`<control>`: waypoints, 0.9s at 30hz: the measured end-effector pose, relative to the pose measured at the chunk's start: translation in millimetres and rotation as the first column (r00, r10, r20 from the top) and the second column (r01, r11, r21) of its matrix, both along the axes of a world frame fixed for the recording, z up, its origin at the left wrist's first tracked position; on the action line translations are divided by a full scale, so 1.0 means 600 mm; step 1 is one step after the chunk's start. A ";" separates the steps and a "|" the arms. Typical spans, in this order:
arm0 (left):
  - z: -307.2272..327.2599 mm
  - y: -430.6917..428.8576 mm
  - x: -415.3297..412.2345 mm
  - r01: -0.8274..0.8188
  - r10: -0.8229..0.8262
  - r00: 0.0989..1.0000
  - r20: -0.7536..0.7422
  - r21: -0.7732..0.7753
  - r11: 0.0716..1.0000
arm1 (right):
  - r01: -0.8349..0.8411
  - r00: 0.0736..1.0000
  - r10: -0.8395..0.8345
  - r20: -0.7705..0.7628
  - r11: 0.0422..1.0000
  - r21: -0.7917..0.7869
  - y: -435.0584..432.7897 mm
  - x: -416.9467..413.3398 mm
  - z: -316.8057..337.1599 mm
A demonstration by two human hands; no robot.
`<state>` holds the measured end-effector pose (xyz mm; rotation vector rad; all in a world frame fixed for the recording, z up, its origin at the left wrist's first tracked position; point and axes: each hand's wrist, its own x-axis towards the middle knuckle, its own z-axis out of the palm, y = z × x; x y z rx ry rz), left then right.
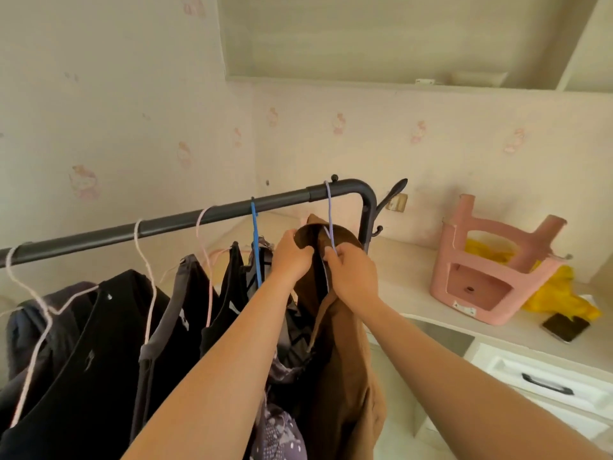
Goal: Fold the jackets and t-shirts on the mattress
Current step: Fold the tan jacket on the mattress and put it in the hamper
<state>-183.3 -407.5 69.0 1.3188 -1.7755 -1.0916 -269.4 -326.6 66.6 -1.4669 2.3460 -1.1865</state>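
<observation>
A brown jacket (341, 353) hangs on a lilac hanger (329, 207) at the right end of a dark clothes rail (185, 219). My left hand (292, 257) grips the jacket's collar from the left. My right hand (351, 277) holds the lilac hanger's wire together with the jacket's front edge. Left of it, black garments (99, 343) and a grey one hang on pink, white and blue hangers. A purple patterned piece (278, 436) hangs below my left forearm. The mattress is out of view.
A pale desk (411, 293) runs along the right wall. On it lie an upturned pink plastic stool (487, 277), a yellow cloth (557, 293) and a phone (565, 327). White drawers (544, 383) sit below. A wall cabinet (398, 38) hangs overhead.
</observation>
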 end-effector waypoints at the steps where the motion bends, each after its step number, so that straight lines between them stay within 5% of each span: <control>1: -0.002 -0.011 -0.003 0.006 -0.006 1.000 0.014 0.008 1.000 | -0.006 0.999 0.007 0.038 0.999 -0.040 0.000 0.000 -0.003; 14: 0.001 -0.035 -0.031 -0.175 0.169 0.982 -0.080 -0.075 0.982 | -0.077 0.997 0.072 -0.042 0.991 -0.111 0.032 -0.039 0.055; 27: 0.017 0.104 -0.068 0.209 -0.238 0.965 -0.110 -0.225 0.952 | -0.147 0.983 0.138 -0.121 0.987 -0.067 0.212 -0.182 0.070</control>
